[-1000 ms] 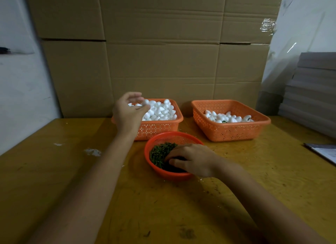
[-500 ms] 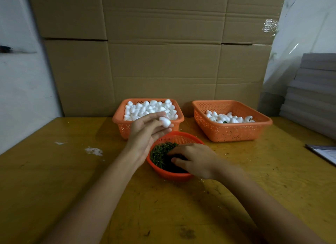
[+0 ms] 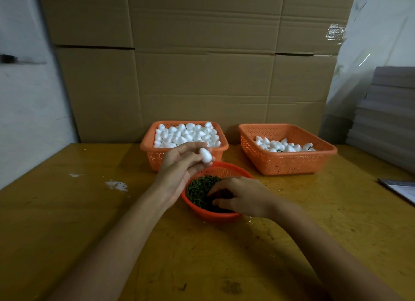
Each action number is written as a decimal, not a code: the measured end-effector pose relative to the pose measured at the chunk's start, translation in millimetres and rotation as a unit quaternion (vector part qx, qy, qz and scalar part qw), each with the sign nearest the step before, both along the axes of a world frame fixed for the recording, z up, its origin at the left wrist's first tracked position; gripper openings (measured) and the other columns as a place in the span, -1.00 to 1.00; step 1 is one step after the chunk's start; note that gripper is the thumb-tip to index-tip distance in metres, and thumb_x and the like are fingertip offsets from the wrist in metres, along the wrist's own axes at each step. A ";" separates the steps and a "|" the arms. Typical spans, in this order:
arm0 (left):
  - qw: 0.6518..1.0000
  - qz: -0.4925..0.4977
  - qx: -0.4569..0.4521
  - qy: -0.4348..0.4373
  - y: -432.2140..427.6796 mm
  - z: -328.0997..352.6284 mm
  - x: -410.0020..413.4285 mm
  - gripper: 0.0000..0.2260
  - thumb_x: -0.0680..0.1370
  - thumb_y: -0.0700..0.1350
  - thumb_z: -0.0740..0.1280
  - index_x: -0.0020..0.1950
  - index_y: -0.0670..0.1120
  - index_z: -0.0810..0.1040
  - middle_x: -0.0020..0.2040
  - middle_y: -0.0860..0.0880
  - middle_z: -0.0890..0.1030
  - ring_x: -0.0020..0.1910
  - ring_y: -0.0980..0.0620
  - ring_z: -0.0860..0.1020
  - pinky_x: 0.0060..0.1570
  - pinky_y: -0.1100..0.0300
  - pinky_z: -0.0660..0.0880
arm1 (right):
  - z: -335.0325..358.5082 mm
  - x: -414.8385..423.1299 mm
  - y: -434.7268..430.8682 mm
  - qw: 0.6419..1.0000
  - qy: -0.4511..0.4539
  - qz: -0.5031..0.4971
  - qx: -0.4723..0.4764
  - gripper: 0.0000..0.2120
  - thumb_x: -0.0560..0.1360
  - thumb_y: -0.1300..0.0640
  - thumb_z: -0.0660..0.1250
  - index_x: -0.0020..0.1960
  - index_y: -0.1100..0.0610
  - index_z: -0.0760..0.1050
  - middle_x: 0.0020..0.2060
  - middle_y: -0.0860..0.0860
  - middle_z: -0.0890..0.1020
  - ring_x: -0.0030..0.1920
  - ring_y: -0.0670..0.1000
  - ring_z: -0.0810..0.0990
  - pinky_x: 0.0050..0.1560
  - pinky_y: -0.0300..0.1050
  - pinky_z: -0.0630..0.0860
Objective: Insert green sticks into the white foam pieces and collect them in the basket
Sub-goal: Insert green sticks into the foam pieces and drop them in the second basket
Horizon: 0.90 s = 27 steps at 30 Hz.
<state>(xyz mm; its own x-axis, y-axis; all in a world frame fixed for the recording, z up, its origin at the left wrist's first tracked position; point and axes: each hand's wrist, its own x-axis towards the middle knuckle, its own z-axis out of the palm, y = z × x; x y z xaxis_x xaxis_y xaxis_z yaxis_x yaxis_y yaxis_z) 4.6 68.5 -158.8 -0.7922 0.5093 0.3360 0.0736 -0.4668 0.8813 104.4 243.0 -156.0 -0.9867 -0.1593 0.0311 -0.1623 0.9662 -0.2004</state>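
Left hand fetched foam piece; sticks maybe pinched.

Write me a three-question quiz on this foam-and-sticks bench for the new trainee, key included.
1. True or false: the left hand holds a white foam piece at its fingertips.
2. Where are the fingers of the right hand? A. Flat on the bare table top. B. Among the green sticks in the round bowl. C. On the cardboard wall.
3. Which holds more foam pieces, the left basket or the right basket?
Key: 1 true; 2 B; 3 the left basket.
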 end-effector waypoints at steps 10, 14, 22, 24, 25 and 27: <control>1.000 -0.023 0.008 -0.017 -2.1 0.3 0.2 -0.76 0.58 -0.47 0.28 -0.01 -0.20 0.66 0.19 -0.27 0.70 0.24 -0.20 0.68 0.21 0.10 0.63 | -0.1 0.5 0.6 0.999 0.005 -0.008 -0.037 -0.82 0.61 -0.08 0.38 0.21 -0.19 0.58 0.18 -0.21 0.62 0.20 -0.12 0.56 0.17 -0.01 0.53; 1.000 -0.025 -0.001 0.004 -3.1 -0.5 0.9 -0.71 0.54 -0.49 0.30 -0.06 -0.14 0.68 0.18 -0.28 0.70 0.26 -0.18 0.67 0.22 0.11 0.62 | 0.5 1.4 -0.1 0.999 0.006 -0.011 -0.035 -0.82 0.60 -0.08 0.39 0.20 -0.16 0.56 0.16 -0.19 0.62 0.18 -0.11 0.55 0.17 -0.02 0.50; 0.998 -0.035 -0.014 0.041 -2.9 -1.8 3.4 -0.64 0.49 -0.53 0.35 0.08 -0.11 0.65 0.16 -0.18 0.70 0.20 -0.25 0.69 0.09 0.03 0.68 | -1.3 1.1 -0.1 0.999 0.016 -0.009 -0.039 -0.88 0.60 -0.08 0.39 0.13 -0.18 0.56 0.12 -0.20 0.61 0.16 -0.11 0.55 0.14 -0.03 0.49; 0.998 -0.033 -0.021 0.046 -3.0 -1.3 4.3 -0.64 0.47 -0.52 0.38 0.07 -0.10 0.65 0.15 -0.16 0.70 0.20 -0.23 0.69 0.06 0.05 0.68 | -1.8 0.9 -0.2 0.999 0.016 -0.009 -0.042 -0.89 0.60 -0.08 0.39 0.12 -0.19 0.56 0.12 -0.21 0.61 0.15 -0.12 0.54 0.13 -0.03 0.50; 0.998 -0.031 -0.024 0.045 -3.1 -1.3 4.6 -0.63 0.46 -0.52 0.39 0.06 -0.09 0.66 0.15 -0.15 0.71 0.20 -0.22 0.69 0.05 0.07 0.67 | -2.2 0.6 -0.1 0.999 0.017 -0.008 -0.044 -0.89 0.59 -0.08 0.40 0.12 -0.19 0.56 0.11 -0.21 0.61 0.14 -0.12 0.54 0.12 -0.03 0.50; 0.998 -0.025 -0.034 0.049 -3.1 -0.9 5.1 -0.60 0.44 -0.51 0.42 0.02 -0.02 0.68 0.14 -0.11 0.71 0.20 -0.18 0.69 0.04 0.09 0.67 | -2.7 0.1 0.6 0.998 0.020 -0.009 -0.051 -0.90 0.59 -0.08 0.40 0.10 -0.19 0.57 0.10 -0.21 0.62 0.14 -0.13 0.55 0.11 -0.04 0.50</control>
<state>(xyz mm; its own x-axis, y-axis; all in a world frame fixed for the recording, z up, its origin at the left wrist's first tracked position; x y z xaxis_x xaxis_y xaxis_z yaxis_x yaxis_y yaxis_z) 9.7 65.4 -159.6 -0.7309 0.5709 0.3739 0.1393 -0.4115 0.9007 104.5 243.6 -158.7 -0.9871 -0.1354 0.0852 -0.1547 0.9440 -0.2915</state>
